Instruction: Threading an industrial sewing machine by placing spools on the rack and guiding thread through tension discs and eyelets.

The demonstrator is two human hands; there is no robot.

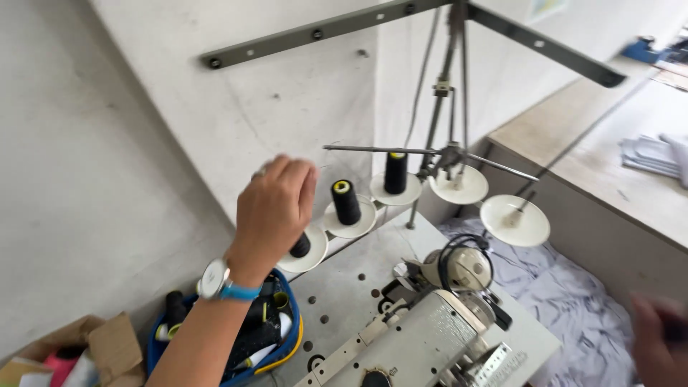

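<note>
My left hand (276, 208), with a watch on a blue strap at the wrist, is raised in front of a thread stand, its back towards me and its fingers curled together. Whether anything is pinched between them is hidden. Just beside the palm a black thread cone (300, 246) sits on a white disc (309, 259). Two more black cones (345, 201) (395, 172) stand on discs to the right. My right hand (656, 340) is a blur at the bottom right edge, with something dark beside it.
A grey-white sewing machine (423, 337) sits on its table below the stand. Two bare white discs (514, 221) (459, 185) hang at the right. A blue pouch with spools (269, 337) lies at the left. Pale fabric (573, 301) is piled at the right, against a wall.
</note>
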